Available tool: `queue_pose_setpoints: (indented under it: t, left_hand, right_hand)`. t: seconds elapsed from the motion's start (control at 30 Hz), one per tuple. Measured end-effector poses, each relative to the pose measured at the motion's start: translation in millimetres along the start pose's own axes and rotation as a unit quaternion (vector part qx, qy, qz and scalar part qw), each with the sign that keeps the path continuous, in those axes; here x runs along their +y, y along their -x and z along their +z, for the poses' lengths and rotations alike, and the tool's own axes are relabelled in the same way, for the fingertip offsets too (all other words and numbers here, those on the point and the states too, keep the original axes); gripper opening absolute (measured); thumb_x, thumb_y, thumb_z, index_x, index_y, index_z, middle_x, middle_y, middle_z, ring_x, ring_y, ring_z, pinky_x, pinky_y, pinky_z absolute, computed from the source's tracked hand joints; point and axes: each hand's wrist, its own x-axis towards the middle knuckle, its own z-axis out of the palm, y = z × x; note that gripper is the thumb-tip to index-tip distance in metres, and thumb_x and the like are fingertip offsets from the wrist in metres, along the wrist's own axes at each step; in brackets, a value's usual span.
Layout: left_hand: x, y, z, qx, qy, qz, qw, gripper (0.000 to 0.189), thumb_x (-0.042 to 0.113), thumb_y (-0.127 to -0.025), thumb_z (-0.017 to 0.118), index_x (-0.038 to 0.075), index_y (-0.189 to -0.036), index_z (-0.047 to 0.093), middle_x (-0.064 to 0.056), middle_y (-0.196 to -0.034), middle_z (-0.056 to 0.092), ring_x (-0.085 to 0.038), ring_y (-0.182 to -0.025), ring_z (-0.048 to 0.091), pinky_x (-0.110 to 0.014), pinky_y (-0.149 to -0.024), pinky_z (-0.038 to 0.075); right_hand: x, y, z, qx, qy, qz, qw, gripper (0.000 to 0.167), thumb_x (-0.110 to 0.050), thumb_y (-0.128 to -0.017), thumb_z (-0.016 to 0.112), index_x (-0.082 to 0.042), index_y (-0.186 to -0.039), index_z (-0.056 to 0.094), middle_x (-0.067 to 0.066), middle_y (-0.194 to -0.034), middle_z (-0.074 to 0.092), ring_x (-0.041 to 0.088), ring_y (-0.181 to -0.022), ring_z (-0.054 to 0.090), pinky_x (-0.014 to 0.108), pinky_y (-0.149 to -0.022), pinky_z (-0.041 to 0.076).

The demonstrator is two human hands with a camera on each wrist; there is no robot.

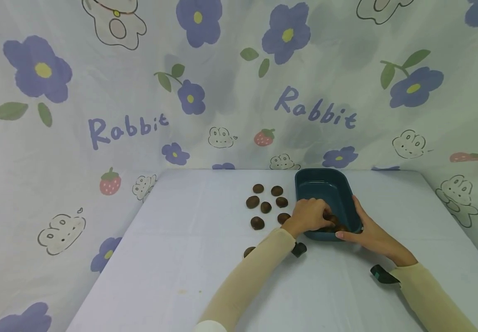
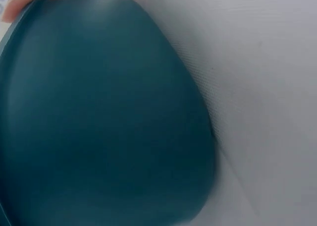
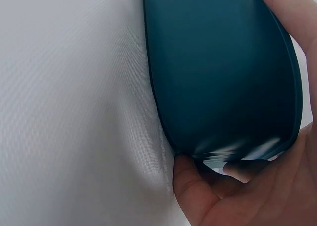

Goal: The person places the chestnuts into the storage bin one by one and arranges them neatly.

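Observation:
A dark teal rectangular box [image 1: 321, 190] stands on the table, with brown chestnuts [image 1: 338, 227] in its near end. My left hand [image 1: 311, 214] reaches over the left rim, its curled fingers pinching a chestnut [image 1: 328, 215] inside the box. The fingertips are partly hidden. With thumb and fingers spread around the near right corner, my right hand [image 1: 371, 235] grips the box. The right wrist view shows this hand [image 3: 267, 186] against the box wall [image 3: 218, 72]. In the left wrist view the outer wall [image 2: 109, 112] fills much of the picture.
Left of the box lie several loose chestnuts [image 1: 265, 207] on the white table [image 1: 172, 240]. One more chestnut [image 1: 249, 251] is partly covered by the left sleeve [image 1: 251, 276]. A patterned cloth [image 1: 222, 83] hangs behind the table.

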Motion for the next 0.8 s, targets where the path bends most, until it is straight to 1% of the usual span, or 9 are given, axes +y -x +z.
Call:
queue_pose_setpoints:
  t: [0.07,0.17,0.23,0.3,0.4,0.5,0.6,0.7,0.8]
  left_hand:
    - [0.0,0.5,0.1,0.002,0.003,0.003,1.0000,0.030,0.051,-0.090,0.077,0.034,-0.116,0.078,0.019,-0.110,0.078,0.002,-0.089,0.067,-0.021,-0.079,0.050]
    - [-0.7,1.8,-0.2,0.012,0.019,0.004,0.9997,0.031,0.050,-0.091,0.076,0.033,-0.117,0.078,0.019,-0.114,0.077,0.002,-0.098,0.069,-0.019,-0.081,0.052]
    - [-1.4,3.3,-0.8,0.023,0.039,0.002,0.9990,0.032,0.049,-0.092,0.076,0.031,-0.118,0.078,0.018,-0.116,0.077,0.001,-0.104,0.070,-0.019,-0.083,0.054]
    - [-2.9,5.6,-1.6,0.035,0.066,0.000,0.9972,0.033,0.047,-0.092,0.076,0.029,-0.119,0.077,0.016,-0.118,0.077,0.000,-0.107,0.070,-0.017,-0.083,0.054]
    - [-5.5,10.5,-4.5,0.055,0.111,0.005,0.9923,0.034,0.043,-0.093,0.077,0.024,-0.121,0.077,0.012,-0.117,0.077,-0.002,-0.103,0.070,-0.015,-0.079,0.053]
    - [-8.7,16.6,-9.7,0.079,0.143,0.013,0.9864,0.035,0.041,-0.094,0.076,0.021,-0.122,0.076,0.009,-0.116,0.077,-0.004,-0.099,0.070,-0.011,-0.074,0.050]
    - [-13.9,26.4,-17.7,0.099,0.161,0.015,0.9819,0.036,0.041,-0.095,0.075,0.019,-0.124,0.075,0.008,-0.116,0.077,-0.007,-0.098,0.069,-0.012,-0.073,0.049]
    - [-23.8,41.1,-28.7,0.108,0.190,0.005,0.9759,0.038,0.040,-0.095,0.075,0.018,-0.126,0.074,0.007,-0.116,0.076,-0.010,-0.100,0.068,-0.015,-0.078,0.051]
    - [-38.0,58.5,-41.4,0.115,0.234,-0.012,0.9653,0.038,0.038,-0.095,0.076,0.017,-0.126,0.074,0.004,-0.112,0.076,-0.012,-0.097,0.068,-0.019,-0.076,0.053]
  right_hand:
    - [0,0.6,0,0.000,0.000,0.001,1.0000,0.124,-0.040,-0.093,0.075,-0.027,-0.161,-0.028,0.020,-0.171,-0.021,0.063,-0.153,-0.002,0.088,-0.105,0.017]
    - [0,1.2,-1,0.001,0.001,0.003,1.0000,0.124,-0.041,-0.093,0.075,-0.028,-0.160,-0.029,0.020,-0.171,-0.021,0.063,-0.153,-0.002,0.088,-0.105,0.016]
    - [0,1.9,-1,0.001,0.001,0.006,1.0000,0.124,-0.041,-0.093,0.075,-0.029,-0.160,-0.029,0.020,-0.171,-0.021,0.063,-0.153,-0.002,0.088,-0.105,0.017]
    - [0,2.2,0,0.000,0.001,0.007,1.0000,0.124,-0.041,-0.093,0.075,-0.030,-0.160,-0.029,0.020,-0.172,-0.021,0.063,-0.154,-0.001,0.088,-0.105,0.017]
    - [0,2.7,0,-0.002,0.002,0.007,1.0000,0.124,-0.042,-0.093,0.075,-0.030,-0.160,-0.029,0.021,-0.171,-0.020,0.064,-0.153,0.000,0.088,-0.105,0.018]
    - [-1,3.0,-1,-0.001,0.005,0.006,1.0000,0.124,-0.042,-0.093,0.075,-0.028,-0.160,-0.028,0.022,-0.171,-0.020,0.065,-0.152,0.001,0.088,-0.105,0.019]
    - [0,3.4,-2,-0.001,0.006,0.005,1.0000,0.124,-0.042,-0.093,0.074,-0.026,-0.161,-0.028,0.021,-0.171,-0.020,0.065,-0.152,0.000,0.088,-0.104,0.019]
    - [0,2.9,-1,0.000,0.008,0.002,1.0000,0.124,-0.042,-0.093,0.075,-0.026,-0.161,-0.027,0.020,-0.171,-0.021,0.064,-0.153,0.000,0.088,-0.104,0.019]
    - [-1,2.9,-1,0.002,0.010,0.004,0.9999,0.125,-0.043,-0.092,0.076,-0.026,-0.161,-0.027,0.020,-0.171,-0.020,0.064,-0.153,0.000,0.088,-0.105,0.018]
